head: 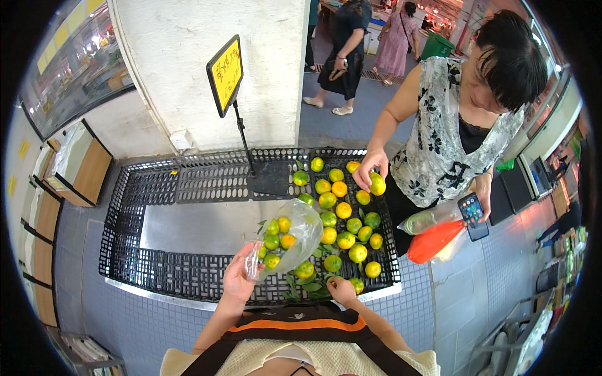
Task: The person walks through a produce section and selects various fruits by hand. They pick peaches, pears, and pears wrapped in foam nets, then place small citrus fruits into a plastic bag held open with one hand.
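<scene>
My left hand (pixel 239 275) grips the gathered edge of a clear plastic bag (pixel 305 235), which bulges out over the display bin. Inside it are several green-and-orange mandarins (pixel 287 241). Close to the bin's near edge, my right hand (pixel 342 290) reaches down among loose green leaves (pixel 311 286), beside a mandarin (pixel 356 285). Its fingertips are curled, and whether they pinch anything is hard to see. More loose mandarins (pixel 345 240) are spread over the right part of the black plastic crate lining (pixel 155 268).
Across the right corner, another person's hand (pixel 371 170) holds a mandarin (pixel 377 184); their other hand has a phone (pixel 470 210) and bags, one of them red (pixel 432 242). A yellow sign (pixel 225 75) stands on a black post at the back. A white pillar (pixel 207 28) rises behind the bin.
</scene>
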